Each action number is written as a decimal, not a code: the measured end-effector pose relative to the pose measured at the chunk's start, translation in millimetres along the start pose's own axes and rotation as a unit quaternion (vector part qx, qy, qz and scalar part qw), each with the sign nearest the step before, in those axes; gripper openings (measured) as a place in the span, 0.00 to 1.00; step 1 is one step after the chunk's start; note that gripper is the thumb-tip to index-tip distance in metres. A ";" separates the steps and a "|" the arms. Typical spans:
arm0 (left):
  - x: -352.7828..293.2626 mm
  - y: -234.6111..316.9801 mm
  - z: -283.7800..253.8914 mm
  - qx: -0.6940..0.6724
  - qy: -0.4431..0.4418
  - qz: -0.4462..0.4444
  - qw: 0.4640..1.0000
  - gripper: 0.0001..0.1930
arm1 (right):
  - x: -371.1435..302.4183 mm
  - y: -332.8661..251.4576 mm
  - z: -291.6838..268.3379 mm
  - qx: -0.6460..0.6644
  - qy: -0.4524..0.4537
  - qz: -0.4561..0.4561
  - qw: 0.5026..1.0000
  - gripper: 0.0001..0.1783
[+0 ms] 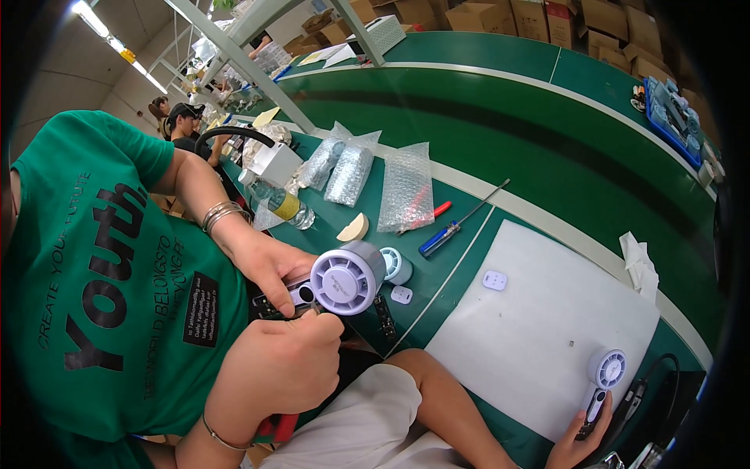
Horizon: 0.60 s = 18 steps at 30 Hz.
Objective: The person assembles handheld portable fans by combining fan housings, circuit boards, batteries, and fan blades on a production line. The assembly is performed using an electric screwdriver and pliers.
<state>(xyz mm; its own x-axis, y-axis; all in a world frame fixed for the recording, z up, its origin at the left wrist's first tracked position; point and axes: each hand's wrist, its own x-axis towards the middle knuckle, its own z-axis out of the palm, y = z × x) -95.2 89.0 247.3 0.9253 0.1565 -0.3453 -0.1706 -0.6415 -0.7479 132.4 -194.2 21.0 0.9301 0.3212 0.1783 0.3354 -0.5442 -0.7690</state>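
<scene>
In the lower right, my left hand (582, 438) is closed around the handle of a small lavender handheld fan (608, 367). The fan's round, slotted head points up, and its handle shows dark parts beside my thumb. A black corded tool (625, 410) lies just right of it. The fan is over the near right corner of a white foam sheet (539, 313). On that sheet rests a small lavender cover plate (494, 281) with holes. My right hand is not in view.
At left, a co-worker in green holds another lavender fan (344, 285). Around it are a circuit board (383, 316), a blue screwdriver (441, 238), bubble-wrap bags (406, 187) and a bottle (281, 203). A blue bin (672, 121) stands far right; crumpled tissue (641, 266) lies at the sheet's edge.
</scene>
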 end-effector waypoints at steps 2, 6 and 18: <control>12.9 5.9 1.3 0.349 -0.038 0.040 0.936 0.07 | 0.3 8.3 -2.9 -0.021 0.010 -0.007 1.000 0.27; 9.0 1.2 -4.2 0.133 -0.027 0.014 0.991 0.07 | -0.7 9.6 -1.4 -0.007 0.000 0.010 1.000 0.27; -2.4 -6.5 11.2 -0.354 0.099 -0.024 0.930 0.08 | -1.0 11.4 -3.1 -0.005 -0.001 0.003 1.000 0.28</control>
<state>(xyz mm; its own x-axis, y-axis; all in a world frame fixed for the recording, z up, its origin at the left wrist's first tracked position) -100.1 101.3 246.7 0.9822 0.1009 -0.1584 0.0726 -0.9819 -0.1752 135.8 -203.2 14.0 0.9316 0.3198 0.1728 0.3318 -0.5542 -0.7634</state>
